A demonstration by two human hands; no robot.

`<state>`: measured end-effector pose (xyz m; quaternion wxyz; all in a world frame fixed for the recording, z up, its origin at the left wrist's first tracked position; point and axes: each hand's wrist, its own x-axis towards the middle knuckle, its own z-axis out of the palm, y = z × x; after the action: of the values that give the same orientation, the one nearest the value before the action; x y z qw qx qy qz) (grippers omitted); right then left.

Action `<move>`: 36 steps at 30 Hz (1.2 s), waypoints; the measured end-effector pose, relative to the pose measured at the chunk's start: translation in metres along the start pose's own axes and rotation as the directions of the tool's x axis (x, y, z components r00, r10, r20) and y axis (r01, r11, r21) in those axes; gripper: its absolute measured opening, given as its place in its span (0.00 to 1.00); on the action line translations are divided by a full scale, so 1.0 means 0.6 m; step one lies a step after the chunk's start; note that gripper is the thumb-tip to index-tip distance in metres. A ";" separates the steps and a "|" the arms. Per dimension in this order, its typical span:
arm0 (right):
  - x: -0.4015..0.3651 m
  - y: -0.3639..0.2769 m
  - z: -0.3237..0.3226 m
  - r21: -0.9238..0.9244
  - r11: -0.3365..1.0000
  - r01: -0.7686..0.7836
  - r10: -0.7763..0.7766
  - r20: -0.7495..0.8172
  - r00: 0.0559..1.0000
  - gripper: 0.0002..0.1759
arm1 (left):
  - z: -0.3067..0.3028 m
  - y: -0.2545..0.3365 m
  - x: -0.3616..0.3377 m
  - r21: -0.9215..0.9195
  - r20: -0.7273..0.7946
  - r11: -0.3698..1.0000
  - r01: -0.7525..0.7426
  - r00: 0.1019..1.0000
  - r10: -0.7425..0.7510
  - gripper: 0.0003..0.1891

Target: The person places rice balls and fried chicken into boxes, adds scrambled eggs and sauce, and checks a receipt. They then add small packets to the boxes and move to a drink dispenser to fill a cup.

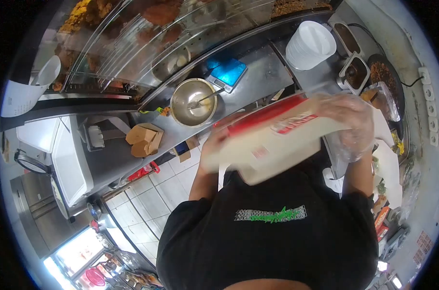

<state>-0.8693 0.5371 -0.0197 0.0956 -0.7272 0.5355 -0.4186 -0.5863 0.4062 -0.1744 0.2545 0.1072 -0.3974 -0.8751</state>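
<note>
A cream and red printed cardboard takeaway box [277,140] is held up in front of my chest, blurred by motion. My left hand [215,147] grips its left end, the fingers smeared and partly hidden behind the card. At the right end, my right hand [347,123] wears a clear plastic glove and has its fingers closed over the card edge. On the counter beyond the box, a steel bowl [181,104] holds a whisk or fork-like utensil [205,99].
A digital scale [229,72] stands beside the bowl, and a white tub [310,46] is at the back right near metal containers of sauce [354,72]. An open brown carton [144,139] sits on the left. A glass display case [147,38] borders the counter.
</note>
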 end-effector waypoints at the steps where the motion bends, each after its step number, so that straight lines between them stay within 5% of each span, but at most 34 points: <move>1: -0.006 -0.008 -0.001 -0.131 0.990 -0.059 0.069 0.073 0.995 0.23 | 0.000 0.006 0.004 0.012 -0.001 1.000 0.007 1.000 -0.007 0.36; 5: -0.007 -0.028 -0.009 0.157 0.985 -0.075 0.111 -0.233 0.966 0.12 | 0.015 0.025 0.018 0.094 0.016 0.995 0.043 0.999 -0.045 0.40; 9: -0.035 -0.015 -0.002 -0.073 0.991 -0.110 0.097 -0.155 0.983 0.13 | 0.058 0.003 0.033 -0.102 0.034 0.995 0.000 0.999 0.004 0.40; 12: -0.026 -0.003 0.018 0.183 0.979 -0.088 0.113 -0.133 0.985 0.14 | 0.055 -0.008 0.056 -0.034 0.044 0.999 -0.002 0.999 0.004 0.40; 13: -0.029 0.006 0.027 0.091 0.993 -0.075 0.082 -0.083 0.993 0.21 | 0.052 -0.010 0.058 -0.034 0.036 0.999 0.003 0.999 -0.002 0.40; 16: -0.013 0.004 0.035 0.241 0.971 -0.010 0.015 -0.016 1.000 0.19 | 0.054 0.003 0.043 -0.011 0.027 1.000 -0.005 1.000 0.006 0.39; 17: -0.015 -0.009 0.031 0.270 0.958 -0.093 0.093 0.015 0.996 0.20 | 0.055 0.004 0.034 -0.003 0.020 1.000 -0.007 1.000 0.007 0.39; 20: -0.004 -0.043 0.006 0.289 0.951 -0.110 0.114 0.002 0.993 0.20 | 0.062 0.008 0.011 0.013 0.012 1.000 -0.016 1.000 0.016 0.39; 21: -0.010 -0.029 0.000 0.348 0.937 0.036 -0.025 -0.036 0.999 0.22 | 0.062 0.010 0.004 0.017 0.007 1.000 -0.019 1.000 0.019 0.39; 23: -0.026 -0.045 -0.010 0.385 0.921 -0.058 0.134 -0.175 0.975 0.20 | 0.063 0.018 -0.007 0.028 0.003 0.999 -0.019 1.000 0.019 0.38; 28: -0.113 -0.017 -0.088 0.000 0.962 -0.272 0.220 -0.587 0.779 0.18 | 0.064 0.029 -0.017 0.071 0.007 0.997 -0.024 1.000 0.023 0.38; 31: -0.172 0.037 -0.159 -0.315 0.770 -0.555 0.176 -0.730 0.660 0.17 | 0.058 0.021 -0.017 0.062 0.009 0.998 -0.021 1.000 0.020 0.37; 33: -0.200 0.082 -0.180 -0.518 0.561 -0.645 0.144 -0.707 0.693 0.17 | 0.058 0.021 -0.020 0.068 0.011 0.997 -0.021 1.000 0.020 0.37; 35: -0.201 0.136 -0.158 -0.607 0.517 -0.604 0.304 -0.529 0.792 0.17 | 0.059 0.024 -0.024 0.080 0.005 0.997 -0.018 1.000 0.018 0.37; 36: -0.132 0.112 -0.145 -0.392 0.437 -0.809 0.795 -0.252 0.552 0.15 | 0.062 0.024 -0.025 0.084 0.003 0.996 -0.018 1.000 0.018 0.37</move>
<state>-0.9841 0.6045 -0.0443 0.0971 -0.3797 0.8998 -0.1918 -0.5827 0.4301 -0.1391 0.2572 0.1132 -0.4352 -0.8553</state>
